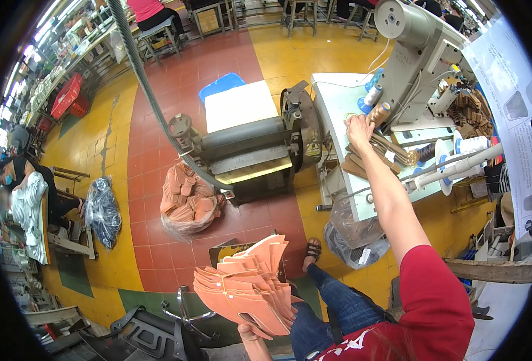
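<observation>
My left hand (252,333) holds a thick fanned stack of orange leather pieces (248,286) low at the bottom, above my knee. My right hand (360,128) reaches out to the white sewing machine table (338,96) and rests on a bundle of brown leather strips (383,151) lying there. Whether it grips the bundle I cannot tell. A brown thread cone (380,112) stands just beside that hand.
A grey sewing machine (419,45) stands on the table. A roller machine (248,150) with a grey hose (146,90) sits ahead. A clear bag of orange pieces (188,201) lies on the floor. Another person (25,180) sits at far left. A black chair (158,337) is below.
</observation>
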A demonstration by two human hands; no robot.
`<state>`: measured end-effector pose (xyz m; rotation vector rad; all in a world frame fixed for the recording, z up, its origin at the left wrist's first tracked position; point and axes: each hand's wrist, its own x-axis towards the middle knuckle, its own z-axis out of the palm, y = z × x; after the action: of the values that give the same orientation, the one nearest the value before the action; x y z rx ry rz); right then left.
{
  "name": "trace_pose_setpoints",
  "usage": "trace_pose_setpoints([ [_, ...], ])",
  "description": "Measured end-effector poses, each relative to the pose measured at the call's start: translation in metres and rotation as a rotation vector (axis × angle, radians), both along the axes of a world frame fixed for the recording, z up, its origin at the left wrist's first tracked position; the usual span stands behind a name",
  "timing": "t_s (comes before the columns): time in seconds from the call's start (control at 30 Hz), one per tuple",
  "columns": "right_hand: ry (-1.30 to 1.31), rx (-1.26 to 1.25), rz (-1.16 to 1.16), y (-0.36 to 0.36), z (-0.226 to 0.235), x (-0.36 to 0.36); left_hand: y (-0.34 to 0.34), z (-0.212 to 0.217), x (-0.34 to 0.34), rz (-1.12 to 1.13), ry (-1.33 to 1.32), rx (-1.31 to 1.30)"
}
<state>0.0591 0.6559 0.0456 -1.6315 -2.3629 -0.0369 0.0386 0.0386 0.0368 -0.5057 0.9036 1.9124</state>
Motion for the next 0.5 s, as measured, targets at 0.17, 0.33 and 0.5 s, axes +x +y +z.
trace_pose_setpoints([
  [0.17,0.708,-0.364,0.135,-0.041,0.055,-0.01,0.004,0.006,-0.008,-0.01,0.008,0.04],
  [0.33,1.177,-1.054,0.596,-0.185,0.11,0.006,0.024,0.013,-0.019,0.006,0.017,0.152],
  [0.5,1.344,-1.507,0.562,-0.297,0.139,0.017,0.048,0.02,-0.025,0.031,-0.03,0.23],
])
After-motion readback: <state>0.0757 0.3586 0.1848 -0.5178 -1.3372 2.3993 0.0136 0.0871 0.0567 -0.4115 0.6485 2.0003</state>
